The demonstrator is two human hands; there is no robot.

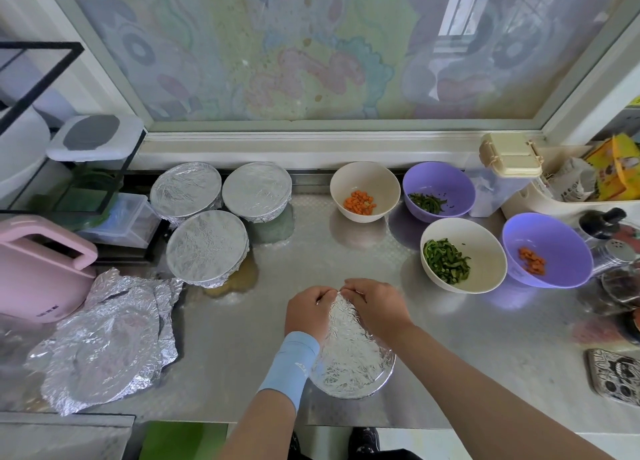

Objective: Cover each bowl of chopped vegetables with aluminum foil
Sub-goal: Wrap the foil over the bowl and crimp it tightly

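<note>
The forearms are bare. Just behind the left hand point(306, 316) sits a wide light-blue wristband point(292, 366) of smooth fabric, with a small pale mark near its lower edge. The right hand point(375, 307) and its wrist are bare. Lower down is dark speckled clothing point(363, 439), perhaps shoes.

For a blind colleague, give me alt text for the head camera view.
A left hand and right hand pinch the far rim of a foil-covered bowl on a counter. Three more covered bowls stand back left; four open bowls of chopped carrot or green vegetable wait right, loose foil sheets left.
</note>
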